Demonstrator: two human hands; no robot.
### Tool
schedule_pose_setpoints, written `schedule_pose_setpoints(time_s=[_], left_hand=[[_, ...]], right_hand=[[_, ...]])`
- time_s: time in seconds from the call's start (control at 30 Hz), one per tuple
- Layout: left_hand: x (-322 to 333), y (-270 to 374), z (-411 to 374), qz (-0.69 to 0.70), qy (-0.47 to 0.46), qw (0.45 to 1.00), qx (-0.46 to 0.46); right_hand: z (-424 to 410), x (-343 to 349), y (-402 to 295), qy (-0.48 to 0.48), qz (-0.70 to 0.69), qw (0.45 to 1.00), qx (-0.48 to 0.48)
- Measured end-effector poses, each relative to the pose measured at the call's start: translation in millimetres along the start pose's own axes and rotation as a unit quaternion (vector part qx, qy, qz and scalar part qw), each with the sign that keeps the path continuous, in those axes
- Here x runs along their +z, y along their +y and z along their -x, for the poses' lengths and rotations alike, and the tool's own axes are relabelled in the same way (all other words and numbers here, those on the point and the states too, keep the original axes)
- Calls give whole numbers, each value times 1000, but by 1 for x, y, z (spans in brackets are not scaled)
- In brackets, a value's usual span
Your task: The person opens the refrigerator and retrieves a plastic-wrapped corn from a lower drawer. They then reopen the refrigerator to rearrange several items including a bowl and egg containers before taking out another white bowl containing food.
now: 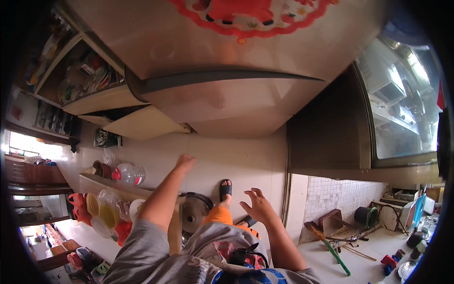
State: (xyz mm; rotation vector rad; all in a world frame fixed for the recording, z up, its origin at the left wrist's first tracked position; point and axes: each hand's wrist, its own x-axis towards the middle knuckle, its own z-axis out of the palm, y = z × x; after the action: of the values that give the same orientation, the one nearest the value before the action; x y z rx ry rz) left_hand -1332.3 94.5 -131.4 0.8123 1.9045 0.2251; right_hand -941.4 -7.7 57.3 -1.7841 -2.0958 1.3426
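Ahead of me stands a two-door refrigerator (230, 101) with a glossy surface and a red-edged decorative picture (283, 32) on its upper door. My left hand (185, 163) reaches forward over the tiled floor (244, 152), its fingers curled and nothing visible in it. Apart from it, my right hand (259, 206) hangs in the air with fingers spread, holding nothing. Both hands are clear of the refrigerator. Below them are my sandalled feet (226, 191). A round metal lid or pan (195, 211) rests low beside my left forearm.
A low cabinet door (147, 122) juts out at left, beneath cluttered shelves (88, 78). A large clear plastic bottle (131, 174) stands near plastic containers (106, 214). To the right, past a dark door panel (326, 131), a green-handled broom (335, 257) lies on the floor.
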Motion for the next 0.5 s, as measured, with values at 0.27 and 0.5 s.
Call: schedule_pose_setpoints(time_s=[0.27, 0.5], left_hand=[[-82, 115, -97, 341, 138, 925, 100], [-88, 72, -171, 295, 142, 927, 184]], right_hand=[[-94, 8, -11, 71, -60, 995, -26], [-91, 20, 4, 25, -76, 997, 2]])
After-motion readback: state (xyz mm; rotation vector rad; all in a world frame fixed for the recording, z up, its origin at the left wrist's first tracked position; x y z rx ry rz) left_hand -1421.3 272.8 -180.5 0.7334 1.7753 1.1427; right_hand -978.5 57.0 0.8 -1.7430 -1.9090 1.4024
